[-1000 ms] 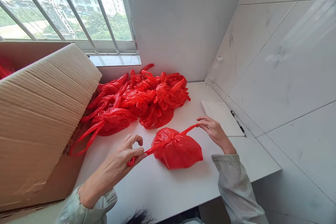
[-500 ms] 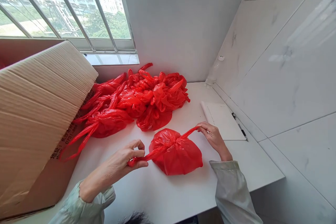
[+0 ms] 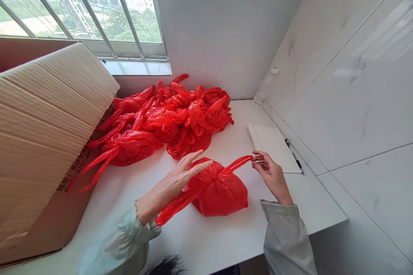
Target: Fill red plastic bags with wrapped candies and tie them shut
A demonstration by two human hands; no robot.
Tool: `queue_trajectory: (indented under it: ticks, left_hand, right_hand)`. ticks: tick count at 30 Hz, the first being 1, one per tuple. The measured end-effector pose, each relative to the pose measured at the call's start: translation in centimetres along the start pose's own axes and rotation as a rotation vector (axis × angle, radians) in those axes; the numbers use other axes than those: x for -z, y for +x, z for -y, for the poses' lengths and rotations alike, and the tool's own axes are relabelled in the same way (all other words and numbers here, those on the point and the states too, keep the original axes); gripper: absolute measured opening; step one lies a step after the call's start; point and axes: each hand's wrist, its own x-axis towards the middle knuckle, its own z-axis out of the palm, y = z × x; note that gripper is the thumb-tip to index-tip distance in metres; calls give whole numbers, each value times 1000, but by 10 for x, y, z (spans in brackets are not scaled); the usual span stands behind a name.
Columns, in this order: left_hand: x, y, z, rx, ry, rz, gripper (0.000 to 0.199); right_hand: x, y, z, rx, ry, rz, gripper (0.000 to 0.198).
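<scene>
A tied red plastic bag sits on the white table in front of me, knotted at the top with two loose handles. My left hand is open above its left side, fingers stretched out and apart, holding nothing. Below that hand the left handle hangs free toward the table edge. My right hand has the tip of the right handle between thumb and fingertips, and that handle is drawn out to the right. Whatever fills the bag is hidden by the plastic.
Behind lies a heap of similar red bags. A large open cardboard box stands at the left. On the right are a notebook, a pen and a clear bottle by the tiled wall.
My left hand has let go of the left handle, opened and moved up and right over the bag. My right hand has shifted slightly right, and the right handle is stretched farther out.
</scene>
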Motion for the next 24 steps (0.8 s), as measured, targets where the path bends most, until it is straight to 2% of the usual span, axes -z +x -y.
queue_trajectory:
  ticks: [2, 5, 7, 11, 13, 14, 18, 21, 24]
  left_hand:
    - [-3, 12, 0, -72, -14, 25, 55]
    - [-5, 21, 0, -158, -81, 37, 31]
    - [-7, 20, 0, -156, -99, 13, 23]
    - [-12, 9, -2, -132, -93, -44, 14]
    - [-16, 4, -2, -124, -89, -69, 13]
    - [-18, 3, -1, -115, -84, -83, 13]
    - [-21, -5, 4, -69, -44, -143, 19]
    - [-16, -14, 7, -51, -4, -155, 20]
    - [-2, -27, 8, -2, 46, -159, 11]
  right_hand:
    - [-1, -4, 5, -24, -18, 25, 42]
    - [-4, -13, 13, -15, -10, 216, 47]
    - [-7, -21, 16, 2, 25, 316, 57]
    - [-18, -37, 20, -40, 123, 379, 87]
    - [-26, -43, 22, -52, 138, 424, 91]
    - [-30, -45, 22, -46, 123, 449, 86]
    - [-47, -46, 20, 34, 15, 513, 43]
    - [-57, -41, 20, 106, -3, 522, 33]
    - [-70, -36, 33, 140, 9, 534, 29]
